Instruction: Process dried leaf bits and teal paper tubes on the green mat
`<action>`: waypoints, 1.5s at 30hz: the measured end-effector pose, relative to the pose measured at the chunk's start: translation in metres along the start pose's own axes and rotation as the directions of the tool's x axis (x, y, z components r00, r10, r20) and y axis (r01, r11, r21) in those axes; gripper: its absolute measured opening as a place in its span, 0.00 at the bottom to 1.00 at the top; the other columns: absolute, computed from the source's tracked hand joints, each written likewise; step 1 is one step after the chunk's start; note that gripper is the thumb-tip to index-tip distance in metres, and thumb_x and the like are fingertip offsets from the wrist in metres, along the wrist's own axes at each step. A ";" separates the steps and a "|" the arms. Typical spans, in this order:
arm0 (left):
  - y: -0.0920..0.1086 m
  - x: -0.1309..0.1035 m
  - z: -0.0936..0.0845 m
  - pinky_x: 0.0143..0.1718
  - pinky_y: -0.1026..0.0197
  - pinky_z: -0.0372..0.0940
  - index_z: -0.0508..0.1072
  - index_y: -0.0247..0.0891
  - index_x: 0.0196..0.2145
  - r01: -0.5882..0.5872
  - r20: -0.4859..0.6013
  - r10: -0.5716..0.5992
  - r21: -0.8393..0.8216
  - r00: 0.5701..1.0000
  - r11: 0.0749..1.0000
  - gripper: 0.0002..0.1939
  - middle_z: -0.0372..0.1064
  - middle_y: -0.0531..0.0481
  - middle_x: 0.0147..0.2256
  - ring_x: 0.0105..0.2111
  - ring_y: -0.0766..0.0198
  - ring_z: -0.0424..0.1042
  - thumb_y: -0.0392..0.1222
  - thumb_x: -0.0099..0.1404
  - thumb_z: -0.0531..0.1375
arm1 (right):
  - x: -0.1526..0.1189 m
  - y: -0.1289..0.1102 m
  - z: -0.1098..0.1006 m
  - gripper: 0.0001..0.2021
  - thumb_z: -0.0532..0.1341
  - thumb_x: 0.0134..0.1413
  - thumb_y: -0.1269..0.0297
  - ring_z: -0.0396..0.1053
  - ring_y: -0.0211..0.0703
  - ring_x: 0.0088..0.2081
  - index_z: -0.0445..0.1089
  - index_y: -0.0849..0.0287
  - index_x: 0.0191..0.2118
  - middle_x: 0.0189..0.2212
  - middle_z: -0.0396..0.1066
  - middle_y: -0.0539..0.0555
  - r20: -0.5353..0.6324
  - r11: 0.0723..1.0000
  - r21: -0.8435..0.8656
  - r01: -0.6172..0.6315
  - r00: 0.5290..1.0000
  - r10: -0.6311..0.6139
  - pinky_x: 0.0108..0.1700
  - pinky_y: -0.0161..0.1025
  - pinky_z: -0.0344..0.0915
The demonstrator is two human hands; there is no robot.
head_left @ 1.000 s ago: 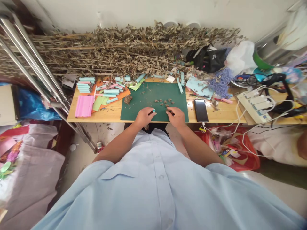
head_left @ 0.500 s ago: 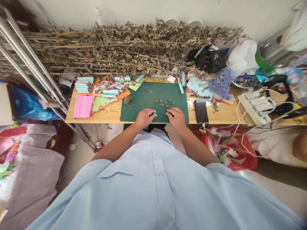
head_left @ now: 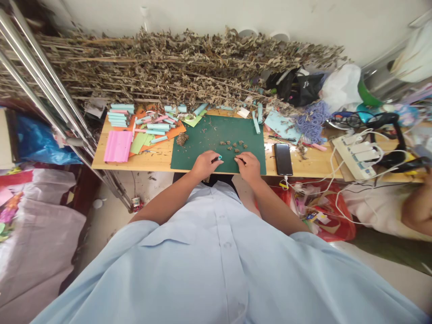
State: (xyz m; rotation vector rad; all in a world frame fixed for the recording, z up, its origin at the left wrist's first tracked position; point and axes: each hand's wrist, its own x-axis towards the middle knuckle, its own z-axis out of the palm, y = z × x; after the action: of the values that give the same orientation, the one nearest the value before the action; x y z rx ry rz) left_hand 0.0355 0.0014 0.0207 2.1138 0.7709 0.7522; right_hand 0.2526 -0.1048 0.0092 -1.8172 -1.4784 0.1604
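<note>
Near the front edge of a green cutting mat (head_left: pixel 216 130), my left hand (head_left: pixel 204 165) is closed round a small light-blue paper tube (head_left: pixel 220 158), only its end showing. To the right, my right hand (head_left: pixel 249 165) is closed with thumb and fingertips together; what it pinches, if anything, is too small to make out. Just beyond the right hand lie several small clumps of dried plant (head_left: pixel 230 148) on the mat. A larger brown clump (head_left: pixel 182 139) sits at the mat's left side.
Dried stalks (head_left: pixel 189 67) lie along the back. At left are stacked blue tubes (head_left: pixel 118 118) and pink paper (head_left: pixel 118 146). At right lie a phone (head_left: pixel 283 159), purple cord (head_left: pixel 312 119) and a power strip (head_left: pixel 356 153). Another person's arm (head_left: pixel 416 209) shows at far right.
The view has shifted slightly. My left hand still holds the tube; my right hand's fingertips have moved slightly away from it. More of the other person's arm shows at far right.
</note>
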 end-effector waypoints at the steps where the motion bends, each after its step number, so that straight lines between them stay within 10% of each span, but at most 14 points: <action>1: 0.000 0.000 0.000 0.39 0.61 0.65 0.79 0.38 0.36 0.005 0.000 -0.005 -0.001 1.000 1.000 0.05 0.73 0.49 0.33 0.34 0.63 0.71 0.41 0.68 0.68 | 0.000 -0.001 -0.001 0.10 0.62 0.65 0.59 0.77 0.53 0.47 0.80 0.54 0.39 0.42 0.80 0.58 -0.001 1.000 0.009 -0.008 1.000 0.008 0.55 0.52 0.74; 15: -0.002 -0.002 -0.003 0.47 0.60 0.69 0.81 0.38 0.44 0.002 0.028 0.000 -0.056 1.000 0.998 0.07 0.78 0.46 0.40 0.41 0.60 0.76 0.42 0.72 0.65 | -0.001 0.001 -0.001 0.16 0.62 0.64 0.54 0.79 0.50 0.40 0.81 0.55 0.50 0.44 0.83 0.58 0.005 0.995 0.037 -0.096 0.995 0.096 0.52 0.52 0.76; 30: -0.002 -0.002 0.004 0.48 0.59 0.70 0.81 0.39 0.43 -0.039 -0.048 0.034 -0.092 0.998 0.995 0.06 0.79 0.46 0.40 0.42 0.60 0.76 0.41 0.72 0.65 | 0.008 -0.005 -0.006 0.10 0.59 0.64 0.63 0.78 0.52 0.44 0.79 0.53 0.39 0.40 0.82 0.57 0.075 0.998 -0.062 -0.013 0.997 0.018 0.52 0.51 0.75; 45: -0.002 -0.003 0.004 0.47 0.59 0.69 0.82 0.39 0.44 -0.042 -0.006 0.042 -0.046 0.999 0.998 0.08 0.79 0.45 0.40 0.42 0.59 0.77 0.44 0.71 0.66 | 0.035 -0.069 -0.032 0.09 0.62 0.65 0.60 0.78 0.50 0.41 0.80 0.53 0.43 0.40 0.82 0.55 0.242 0.991 -0.033 0.127 0.963 -0.116 0.48 0.46 0.75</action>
State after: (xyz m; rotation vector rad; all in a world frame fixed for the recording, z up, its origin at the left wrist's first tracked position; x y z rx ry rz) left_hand 0.0356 -0.0016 0.0156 2.0930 0.7073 0.7911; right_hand 0.2268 -0.0878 0.0873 -1.7873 -1.7714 0.2949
